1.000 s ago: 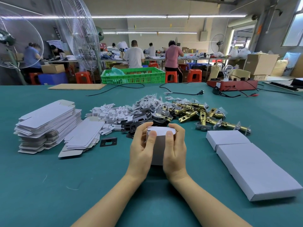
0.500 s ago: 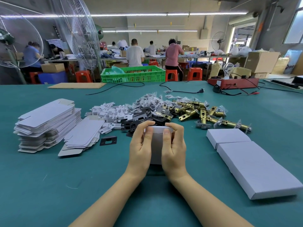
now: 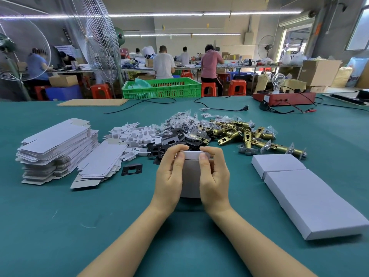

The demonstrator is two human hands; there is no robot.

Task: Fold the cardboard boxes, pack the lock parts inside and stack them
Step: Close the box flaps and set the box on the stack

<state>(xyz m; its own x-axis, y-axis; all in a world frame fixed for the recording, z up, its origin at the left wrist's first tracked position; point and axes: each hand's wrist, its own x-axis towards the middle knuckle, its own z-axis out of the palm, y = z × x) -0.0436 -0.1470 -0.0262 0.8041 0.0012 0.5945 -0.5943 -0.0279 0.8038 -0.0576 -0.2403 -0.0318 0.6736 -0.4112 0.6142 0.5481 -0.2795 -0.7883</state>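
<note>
A small white cardboard box [image 3: 190,176] stands upright on the green table, gripped from both sides. My left hand [image 3: 169,174] wraps its left side, thumb on the top edge. My right hand [image 3: 214,176] wraps the right side, its thumb also on the top flap. Behind it lies a heap of lock parts: brass latches [image 3: 245,134], black plates [image 3: 171,138], bagged screws [image 3: 185,118] and white plastic pieces [image 3: 135,134]. Flat unfolded box blanks [image 3: 56,144] are stacked at the left. Closed white boxes [image 3: 307,196] lie in a row at the right.
A lone black strike plate [image 3: 131,169] lies left of my hands. A second small pile of blanks [image 3: 99,166] sits beside the tall stack. Cables, a red device [image 3: 283,97] and a green crate [image 3: 161,88] are at the far edge. Several people work beyond.
My thumbs have pressed the box's top flap down flatter; my fingers have curled closer over the top edge. The box stays in the same spot.
</note>
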